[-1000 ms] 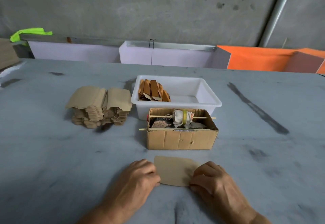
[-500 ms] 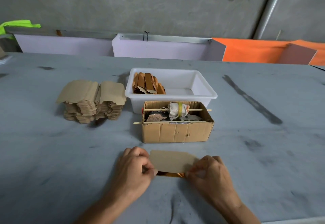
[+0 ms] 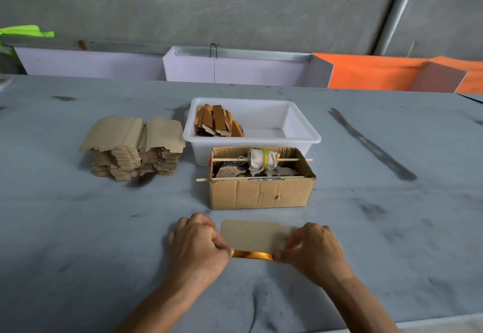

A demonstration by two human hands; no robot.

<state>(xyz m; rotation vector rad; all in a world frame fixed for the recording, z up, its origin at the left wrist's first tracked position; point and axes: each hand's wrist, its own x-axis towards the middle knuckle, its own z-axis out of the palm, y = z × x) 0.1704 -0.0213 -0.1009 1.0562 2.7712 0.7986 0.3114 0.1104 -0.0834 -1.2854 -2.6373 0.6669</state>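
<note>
Your left grip (image 3: 196,246) and right grip (image 3: 313,249) each pinch one end of the flat brown card blank (image 3: 254,236), fingers curled tight at its near corners, and a shiny gold strip (image 3: 252,255) shows under its near edge between them. The blank sits low over the grey surface (image 3: 78,228) right in front of you, just this side of the open cardboard box (image 3: 261,194). The white plastic tub (image 3: 300,134) stands behind that, and the stack of blanks (image 3: 130,149) is off to the left.
</note>
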